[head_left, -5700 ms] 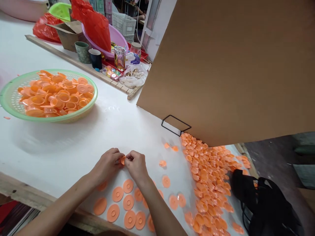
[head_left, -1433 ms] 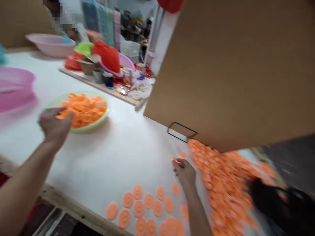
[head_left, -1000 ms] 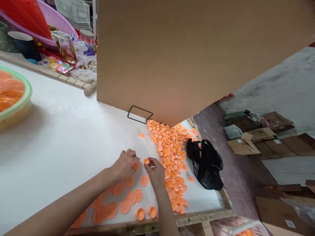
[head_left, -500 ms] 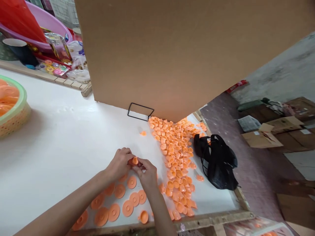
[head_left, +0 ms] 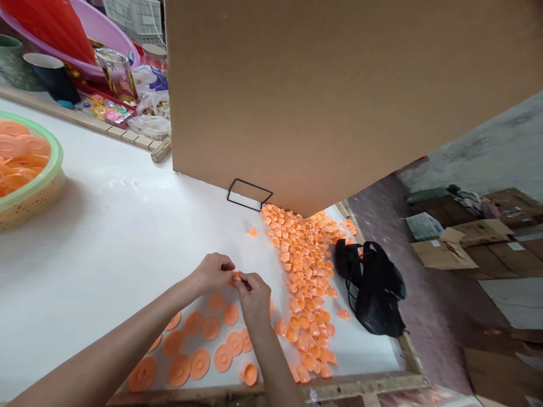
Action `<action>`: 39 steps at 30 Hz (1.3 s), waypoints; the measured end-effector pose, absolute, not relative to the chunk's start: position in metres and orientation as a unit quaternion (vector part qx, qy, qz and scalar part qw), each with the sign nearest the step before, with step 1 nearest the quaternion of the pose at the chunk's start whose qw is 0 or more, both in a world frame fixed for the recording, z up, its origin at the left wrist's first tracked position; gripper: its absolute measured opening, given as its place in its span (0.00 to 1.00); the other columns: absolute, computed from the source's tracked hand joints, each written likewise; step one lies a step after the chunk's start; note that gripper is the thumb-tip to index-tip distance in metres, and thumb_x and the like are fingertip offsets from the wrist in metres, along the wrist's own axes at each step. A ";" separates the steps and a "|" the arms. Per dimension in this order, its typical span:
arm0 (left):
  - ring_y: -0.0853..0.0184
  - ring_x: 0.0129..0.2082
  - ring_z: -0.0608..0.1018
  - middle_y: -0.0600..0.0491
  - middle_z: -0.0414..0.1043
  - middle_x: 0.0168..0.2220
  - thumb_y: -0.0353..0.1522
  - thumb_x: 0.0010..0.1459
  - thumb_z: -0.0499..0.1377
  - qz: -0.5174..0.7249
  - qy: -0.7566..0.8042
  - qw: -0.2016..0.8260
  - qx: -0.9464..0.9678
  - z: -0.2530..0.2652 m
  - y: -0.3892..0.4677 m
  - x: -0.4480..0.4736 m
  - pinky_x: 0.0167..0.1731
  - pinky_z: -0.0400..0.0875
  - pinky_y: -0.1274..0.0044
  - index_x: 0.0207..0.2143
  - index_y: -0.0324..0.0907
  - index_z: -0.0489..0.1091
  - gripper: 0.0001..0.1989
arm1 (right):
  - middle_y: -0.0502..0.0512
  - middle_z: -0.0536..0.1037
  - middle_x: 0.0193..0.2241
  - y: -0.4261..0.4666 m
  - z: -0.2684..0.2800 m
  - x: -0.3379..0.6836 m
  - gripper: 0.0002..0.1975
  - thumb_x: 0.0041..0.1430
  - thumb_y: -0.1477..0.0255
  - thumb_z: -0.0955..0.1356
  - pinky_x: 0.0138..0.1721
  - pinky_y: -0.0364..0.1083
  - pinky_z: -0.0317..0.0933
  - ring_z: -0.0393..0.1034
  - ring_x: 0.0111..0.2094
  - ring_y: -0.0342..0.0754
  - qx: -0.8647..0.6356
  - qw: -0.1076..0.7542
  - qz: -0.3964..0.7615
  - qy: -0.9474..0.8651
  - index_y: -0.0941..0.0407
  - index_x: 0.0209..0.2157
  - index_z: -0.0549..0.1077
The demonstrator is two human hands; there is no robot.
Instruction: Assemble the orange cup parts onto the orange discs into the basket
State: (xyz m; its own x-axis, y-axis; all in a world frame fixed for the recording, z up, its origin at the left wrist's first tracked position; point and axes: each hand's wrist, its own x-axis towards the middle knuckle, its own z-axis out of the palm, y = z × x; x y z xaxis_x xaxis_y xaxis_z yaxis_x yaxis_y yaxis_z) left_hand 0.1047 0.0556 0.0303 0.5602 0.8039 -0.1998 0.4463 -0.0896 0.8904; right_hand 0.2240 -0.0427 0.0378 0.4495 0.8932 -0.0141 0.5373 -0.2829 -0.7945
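Observation:
My left hand (head_left: 213, 272) and my right hand (head_left: 255, 294) meet above the white table, fingers closed around a small orange plastic toy cup (head_left: 236, 276). Most of that cup is hidden by my fingers. Below my hands lie several flat orange saucers (head_left: 200, 363) with ringed centres, spread toward the front edge. One loose cup (head_left: 249, 373) sits near that edge, its opening facing up. To the right of my right hand runs a long heap of orange toy cups (head_left: 302, 271).
A large cardboard box (head_left: 297, 102) stands at the back, a black wire frame (head_left: 249, 195) at its base. At left is a green-rimmed basket (head_left: 58, 161) of saucers. A black bag (head_left: 375, 294) lies by the right table edge. Cartons (head_left: 445, 251) rest on the floor.
The cup between my hands has turned: its round opening showed before, and now only a small part is visible. The view has shifted slightly; my hands stay in nearly the same place.

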 end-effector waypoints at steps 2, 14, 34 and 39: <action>0.68 0.22 0.74 0.54 0.74 0.22 0.29 0.45 0.58 0.139 0.455 0.509 0.717 0.033 0.057 0.109 0.22 0.63 0.79 0.21 0.43 0.73 0.04 | 0.53 0.76 0.29 -0.043 0.038 0.222 0.08 0.57 0.74 0.65 0.33 0.45 0.65 0.70 0.31 0.47 -0.761 0.355 0.219 -0.497 0.55 0.31 0.77; 0.65 0.27 0.74 0.52 0.72 0.25 0.26 0.44 0.57 0.128 0.494 0.498 0.701 0.036 0.052 0.113 0.28 0.64 0.75 0.18 0.41 0.68 0.05 | 0.55 0.77 0.28 -0.041 0.036 0.233 0.11 0.57 0.68 0.65 0.32 0.46 0.67 0.71 0.29 0.47 -0.736 0.370 0.257 -0.505 0.55 0.33 0.79; 0.62 0.41 0.80 0.50 0.78 0.41 0.34 0.54 0.60 0.366 0.378 0.657 0.540 0.060 0.031 0.010 0.42 0.76 0.72 0.44 0.44 0.75 0.15 | 0.50 0.79 0.32 -0.014 0.098 0.153 0.09 0.55 0.73 0.70 0.38 0.44 0.67 0.73 0.34 0.47 -0.645 0.398 0.341 -0.557 0.50 0.38 0.79; 0.64 0.33 0.80 0.51 0.80 0.33 0.33 0.51 0.61 0.376 0.427 0.606 0.556 0.047 0.029 0.016 0.35 0.75 0.75 0.36 0.42 0.79 0.10 | 0.54 0.80 0.34 -0.017 0.071 0.153 0.10 0.60 0.67 0.67 0.39 0.44 0.68 0.75 0.35 0.49 -0.632 0.402 0.282 -0.599 0.50 0.40 0.79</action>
